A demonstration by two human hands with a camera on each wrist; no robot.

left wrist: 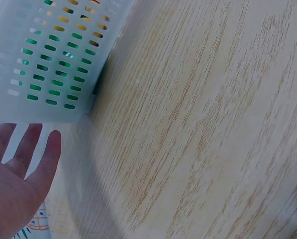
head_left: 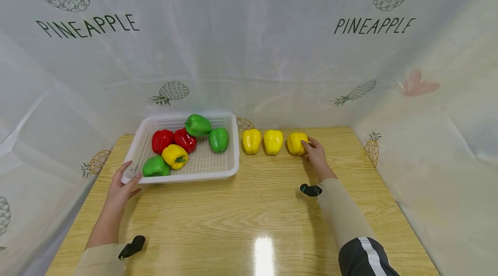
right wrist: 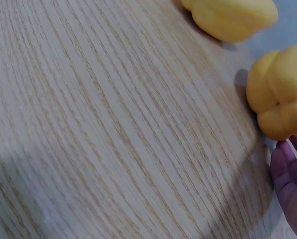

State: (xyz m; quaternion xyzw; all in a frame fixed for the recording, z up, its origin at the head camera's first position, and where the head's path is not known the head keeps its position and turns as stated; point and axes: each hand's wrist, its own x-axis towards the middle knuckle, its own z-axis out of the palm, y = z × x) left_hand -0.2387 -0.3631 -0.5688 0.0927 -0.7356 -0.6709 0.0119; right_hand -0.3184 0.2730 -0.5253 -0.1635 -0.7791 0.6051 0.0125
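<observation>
My right hand (head_left: 317,157) has its fingertips against the right side of a yellow bell pepper (head_left: 296,143), the rightmost of three standing in a row on the table. In the right wrist view, fairly straight fingers (right wrist: 283,164) meet the edge of that pepper (right wrist: 280,94). At the front left corner of a white plastic basket (head_left: 208,177), my left hand (head_left: 119,187) touches the rim with spread fingers. Inside the basket lie two red peppers (head_left: 162,141), a yellow one (head_left: 175,156) and three green ones (head_left: 156,166).
Two more yellow bell peppers (head_left: 251,141) (head_left: 273,142) stand between the basket and my right hand. The wooden table (head_left: 218,219) ends at a pale curtain (head_left: 264,51) printed with pineapples, which hangs behind it and along both sides.
</observation>
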